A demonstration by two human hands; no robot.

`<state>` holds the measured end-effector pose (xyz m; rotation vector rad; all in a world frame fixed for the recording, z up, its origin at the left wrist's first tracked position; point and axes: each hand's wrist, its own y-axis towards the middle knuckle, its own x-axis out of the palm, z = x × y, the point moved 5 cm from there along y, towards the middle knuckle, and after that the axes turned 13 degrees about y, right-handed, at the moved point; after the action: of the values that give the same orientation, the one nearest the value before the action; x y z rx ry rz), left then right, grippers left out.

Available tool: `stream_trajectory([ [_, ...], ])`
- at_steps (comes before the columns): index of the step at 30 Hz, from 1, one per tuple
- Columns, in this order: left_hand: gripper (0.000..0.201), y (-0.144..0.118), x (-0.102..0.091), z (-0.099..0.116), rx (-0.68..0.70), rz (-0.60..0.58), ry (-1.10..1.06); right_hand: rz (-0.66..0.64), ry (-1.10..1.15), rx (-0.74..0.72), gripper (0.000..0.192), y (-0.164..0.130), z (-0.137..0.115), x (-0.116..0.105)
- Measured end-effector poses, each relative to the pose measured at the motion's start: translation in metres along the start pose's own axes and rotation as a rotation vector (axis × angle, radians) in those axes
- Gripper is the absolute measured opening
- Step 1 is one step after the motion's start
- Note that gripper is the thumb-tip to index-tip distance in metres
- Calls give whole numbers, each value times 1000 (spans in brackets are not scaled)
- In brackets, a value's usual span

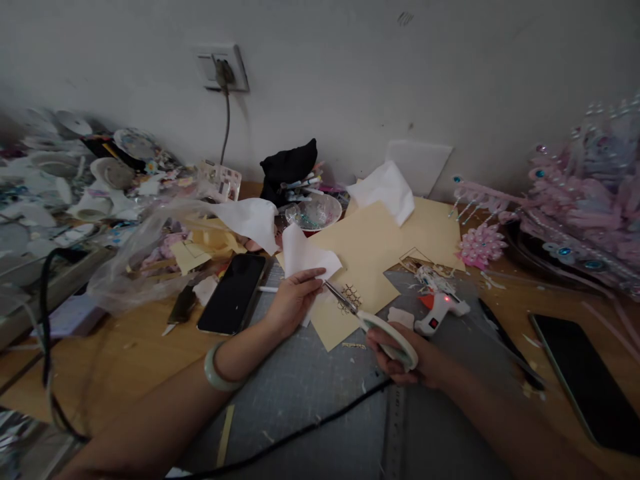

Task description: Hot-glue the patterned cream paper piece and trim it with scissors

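My left hand (296, 300) pinches the lower edge of a white sheet (306, 255), which looks like thin paper or fabric and stands up above my fingers. In my right hand (400, 353) is a pair of scissors (387, 333) with pale handles, its blades pointing up and left. The blade tips reach the sheet's edge close beside my left fingertips. Underneath lie cream-coloured card sheets (365, 233), with a small gold honeycomb-patterned piece (350, 297) on them behind the blades. A grey cutting mat (300, 387) spreads below both hands.
A white glue gun (443, 310) with a lit red light lies right of the scissors. Phones lie at left (234, 293) and right (590, 380). A black cable (310, 427) crosses the mat. Pink beaded ornaments (565, 213) crowd the right; white craft parts (100, 187) fill the left.
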<state>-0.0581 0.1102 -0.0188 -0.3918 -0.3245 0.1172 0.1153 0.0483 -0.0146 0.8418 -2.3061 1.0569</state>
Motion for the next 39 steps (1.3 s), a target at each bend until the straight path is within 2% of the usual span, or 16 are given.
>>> stream_trajectory([
  [10, 22, 2, 0, -3, -11, -31, 12, 4, -4, 16, 38, 0, 1, -1],
  [20, 23, 2, -1, -3, -14, -22, 20, 84, -42, 19, 41, -1, -2, 2],
  [34, 21, 2, -1, -3, -14, -15, 8, 65, -34, -3, 38, 0, 0, 0],
  [39, 17, 2, 0, -1, -15, -7, -33, 23, 52, 28, 37, 0, 3, 1],
])
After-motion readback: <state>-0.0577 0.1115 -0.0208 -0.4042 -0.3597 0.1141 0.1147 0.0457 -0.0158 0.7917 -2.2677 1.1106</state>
